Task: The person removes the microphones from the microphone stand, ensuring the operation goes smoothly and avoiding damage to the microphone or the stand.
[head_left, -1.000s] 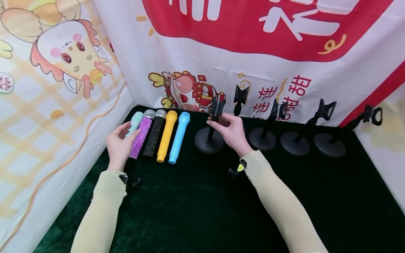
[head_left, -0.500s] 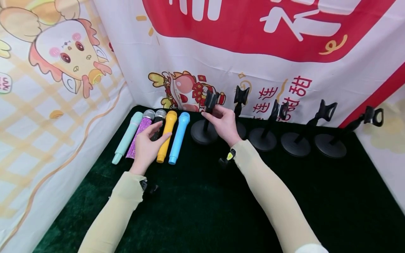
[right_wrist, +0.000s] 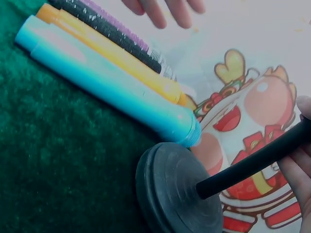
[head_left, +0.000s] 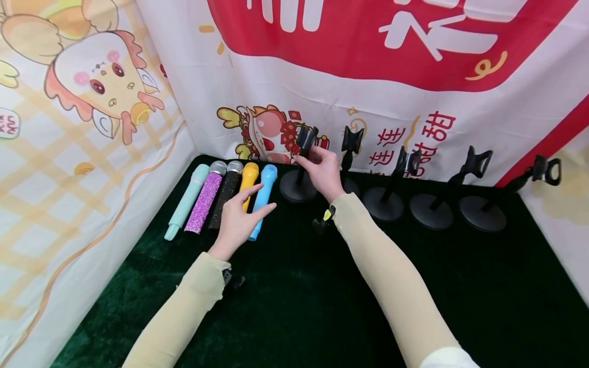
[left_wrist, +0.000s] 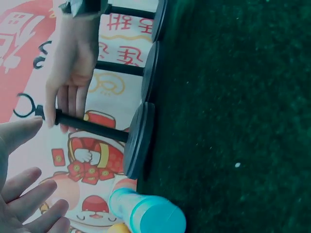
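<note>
In the head view my right hand [head_left: 323, 173] grips the upper pole of the leftmost black microphone stand [head_left: 297, 188]. In the right wrist view that stand's round base [right_wrist: 177, 189] sits near the head of the blue microphone [right_wrist: 112, 87]. My left hand [head_left: 238, 221] is over the row of microphones with thumb and fingers spread, holding nothing. It partly covers the yellow microphone [head_left: 249, 176] and the blue one. Left of it lie a black glitter microphone [head_left: 225, 199], a purple glitter microphone [head_left: 204, 202] and a mint green microphone [head_left: 185, 202].
Several more black stands continue the row to the right, among them one behind my right hand [head_left: 352, 140] and one at the far right [head_left: 483, 212]. A printed cloth backdrop [head_left: 294, 76] rises behind the dark green tablecloth [head_left: 294, 306]. Another printed cloth [head_left: 92, 179] borders the left side.
My left hand has moved right from the mint green microphone to above the yellow and blue ones. My right hand has shifted the leftmost stand slightly back and left.
</note>
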`<action>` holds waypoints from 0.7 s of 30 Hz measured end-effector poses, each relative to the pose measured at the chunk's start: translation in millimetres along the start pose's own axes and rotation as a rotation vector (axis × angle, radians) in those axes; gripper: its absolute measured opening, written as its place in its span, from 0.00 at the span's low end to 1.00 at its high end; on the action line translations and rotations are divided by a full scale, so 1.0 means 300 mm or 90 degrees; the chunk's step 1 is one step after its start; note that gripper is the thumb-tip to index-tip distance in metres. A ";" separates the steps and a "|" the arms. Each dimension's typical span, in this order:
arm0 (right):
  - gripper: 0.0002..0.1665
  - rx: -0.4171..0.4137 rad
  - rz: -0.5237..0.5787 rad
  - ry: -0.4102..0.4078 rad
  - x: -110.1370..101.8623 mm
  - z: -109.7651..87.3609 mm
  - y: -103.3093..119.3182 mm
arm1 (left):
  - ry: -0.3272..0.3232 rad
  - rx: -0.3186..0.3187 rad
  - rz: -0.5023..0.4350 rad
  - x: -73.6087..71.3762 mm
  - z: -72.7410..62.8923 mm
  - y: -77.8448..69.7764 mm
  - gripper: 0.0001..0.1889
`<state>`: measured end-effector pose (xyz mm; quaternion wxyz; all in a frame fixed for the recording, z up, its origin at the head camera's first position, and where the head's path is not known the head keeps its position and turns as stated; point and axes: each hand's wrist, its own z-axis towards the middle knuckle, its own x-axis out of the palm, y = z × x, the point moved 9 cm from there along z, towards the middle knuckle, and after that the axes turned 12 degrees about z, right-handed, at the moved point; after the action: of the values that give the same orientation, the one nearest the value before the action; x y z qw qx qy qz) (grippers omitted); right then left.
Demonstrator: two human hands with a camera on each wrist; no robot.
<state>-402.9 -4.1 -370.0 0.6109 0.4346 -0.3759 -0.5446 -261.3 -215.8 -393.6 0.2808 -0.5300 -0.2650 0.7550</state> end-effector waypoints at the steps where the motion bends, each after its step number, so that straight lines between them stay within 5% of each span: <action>1: 0.18 0.003 -0.002 -0.001 0.001 0.003 -0.006 | 0.003 0.002 0.000 0.005 -0.002 -0.003 0.32; 11: 0.23 0.040 -0.061 0.027 0.013 0.004 -0.028 | 0.049 0.070 0.084 0.079 -0.008 -0.055 0.42; 21: 0.37 0.086 -0.059 0.082 -0.049 -0.085 -0.044 | 0.098 0.145 0.243 0.160 -0.011 -0.075 0.49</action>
<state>-385.5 13.3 -390.9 0.5772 0.5260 -0.3514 -0.5164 -268.3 -165.8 -410.2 0.2102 -0.5916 -0.0507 0.7767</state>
